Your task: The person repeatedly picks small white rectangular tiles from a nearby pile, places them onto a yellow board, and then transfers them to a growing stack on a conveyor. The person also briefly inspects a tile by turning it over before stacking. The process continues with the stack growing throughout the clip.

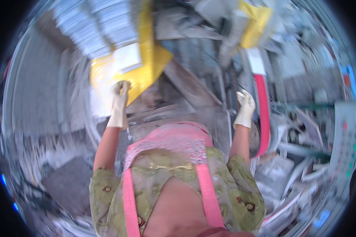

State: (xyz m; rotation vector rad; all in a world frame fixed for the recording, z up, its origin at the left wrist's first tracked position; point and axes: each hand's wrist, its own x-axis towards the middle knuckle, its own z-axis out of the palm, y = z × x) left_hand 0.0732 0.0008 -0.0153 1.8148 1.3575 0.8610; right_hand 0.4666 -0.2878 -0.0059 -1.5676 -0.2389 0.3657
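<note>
My left hand [120, 94], in a pale glove, has its fingers curled in over a shiny yellow sheet [160, 63]. Whether it grips anything is lost in the blur. On that sheet lies a small white rectangular piece [127, 57], just beyond the hand. Tall stacks of thin white pieces [81, 27] rise behind it. My right hand [245, 106], gloved too, is raised with bent fingers beside a long upright belt with a red-pink strip [262, 114]. A white piece [256, 61] sits at the far end of this strip. Nothing I can name shows in the right fingers.
Between my hands slants a brown board [192, 85] within a grey frame. Another yellow sheet [255, 25] hangs at the far right. A control panel [343, 144] with small lights stands at the right edge. Loose scraps [281, 168] clutter the lower right. A grey corrugated panel [33, 87] stands left.
</note>
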